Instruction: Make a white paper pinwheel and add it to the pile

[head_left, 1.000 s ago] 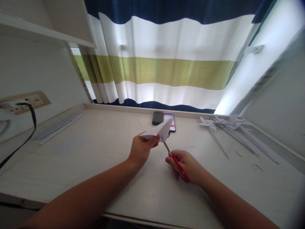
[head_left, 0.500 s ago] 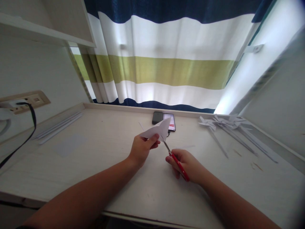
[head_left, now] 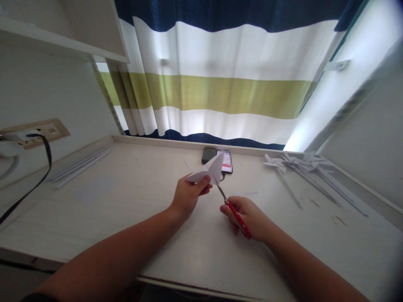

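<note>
Over the middle of the desk, my left hand [head_left: 188, 195] pinches a creased piece of white paper [head_left: 215, 168] between thumb and fingers. My right hand [head_left: 247, 216] is wrapped round the red handles of a pair of scissors [head_left: 236, 216]. The blades point up and left, and their tips meet the paper's lower right edge, just right of my left thumb. Whether the blades are parted at the tips is too small to tell. Behind the paper lies a phone [head_left: 226, 162] with a lit screen, partly covered by it.
A dark box-shaped device [head_left: 208, 155] sits beside the phone. Several paper pinwheels on sticks [head_left: 291, 184] lie at the right, near small brown bits [head_left: 339, 220]. Rolled paper sticks [head_left: 83, 165] and flat paper [head_left: 94, 188] lie left. A black cable [head_left: 47, 157] hangs from the wall socket.
The view has shifted slightly. The paper's right flap has tilted a little to the left, showing more of the phone. Both hands keep their grips.
</note>
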Tool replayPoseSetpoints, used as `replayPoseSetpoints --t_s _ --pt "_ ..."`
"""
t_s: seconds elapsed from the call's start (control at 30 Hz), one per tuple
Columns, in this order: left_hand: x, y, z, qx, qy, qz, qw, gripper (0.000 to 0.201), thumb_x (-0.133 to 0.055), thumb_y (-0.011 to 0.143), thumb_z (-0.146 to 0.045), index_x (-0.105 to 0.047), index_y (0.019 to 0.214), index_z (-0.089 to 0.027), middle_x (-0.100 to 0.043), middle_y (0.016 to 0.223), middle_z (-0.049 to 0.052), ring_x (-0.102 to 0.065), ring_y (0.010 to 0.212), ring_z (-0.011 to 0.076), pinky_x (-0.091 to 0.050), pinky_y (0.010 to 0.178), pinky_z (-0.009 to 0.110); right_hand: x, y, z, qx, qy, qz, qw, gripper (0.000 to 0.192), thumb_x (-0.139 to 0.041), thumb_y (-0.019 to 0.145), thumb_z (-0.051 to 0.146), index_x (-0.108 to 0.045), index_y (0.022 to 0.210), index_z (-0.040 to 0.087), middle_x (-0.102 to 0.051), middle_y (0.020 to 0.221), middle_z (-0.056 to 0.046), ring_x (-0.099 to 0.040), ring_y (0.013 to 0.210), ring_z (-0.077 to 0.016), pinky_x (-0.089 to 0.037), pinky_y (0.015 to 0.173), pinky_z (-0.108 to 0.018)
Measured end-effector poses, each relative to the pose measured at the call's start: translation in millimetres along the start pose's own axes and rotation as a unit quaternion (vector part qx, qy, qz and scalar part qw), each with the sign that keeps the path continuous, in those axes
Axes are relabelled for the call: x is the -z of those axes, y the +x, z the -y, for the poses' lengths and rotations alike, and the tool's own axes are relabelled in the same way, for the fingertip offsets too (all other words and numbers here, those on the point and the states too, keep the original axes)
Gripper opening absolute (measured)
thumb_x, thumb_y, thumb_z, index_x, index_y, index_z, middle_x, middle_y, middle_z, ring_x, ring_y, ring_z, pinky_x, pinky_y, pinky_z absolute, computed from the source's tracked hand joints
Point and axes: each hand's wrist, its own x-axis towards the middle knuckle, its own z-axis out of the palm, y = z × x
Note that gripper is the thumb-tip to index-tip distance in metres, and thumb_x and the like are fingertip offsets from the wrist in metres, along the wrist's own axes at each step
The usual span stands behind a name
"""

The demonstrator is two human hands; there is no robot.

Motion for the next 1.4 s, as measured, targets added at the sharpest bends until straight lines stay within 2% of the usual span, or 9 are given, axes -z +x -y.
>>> replayPoseSetpoints --t_s 0.23,0.57,1.4 --pt "0.0 2.5 -3.7 0.003 -0.023 -0.029 0.999 0.033 -0.079 0.064 -0.032 -0.068 0.086 -0.010 -0.068 0.074 0.005 -0.064 0.065 0.0110 -0.054 0.061 0.020 2.7 -1.4 4.1 0.009 -0.015 -0.001 1.000 0.039 -0.049 0.083 0.056 -0.048 0.069 0.020 -0.058 0.052 0.001 -0.057 0.046 -0.0134 -0.044 0.046 -0.022" --pt "0.5 2.6 -7.5 -0.001 -0.026 -0.026 0.999 0.033 -0.079 0.063 -0.032 -0.066 0.083 -0.011 -0.064 0.066 0.001 -0.062 0.061 0.0087 -0.051 0.056 0.017 3.8 -2.4 0.3 0.003 -0.024 0.012 1.000 0.043 -0.047 0.082 0.061 -0.050 0.070 0.020 -0.057 0.052 0.001 -0.056 0.045 -0.0135 -0.042 0.043 -0.022" --pt "0.2 2.1 -6.4 0.009 -0.035 -0.033 0.999 0.033 -0.080 0.062 -0.032 -0.066 0.083 -0.011 -0.065 0.070 0.003 -0.063 0.063 0.0098 -0.053 0.060 0.020 4.0 -1.0 2.3 -0.009 -0.060 0.005 0.998 0.044 -0.047 0.082 0.061 -0.051 0.069 0.019 -0.060 0.052 0.000 -0.057 0.044 -0.0134 -0.043 0.044 -0.023"
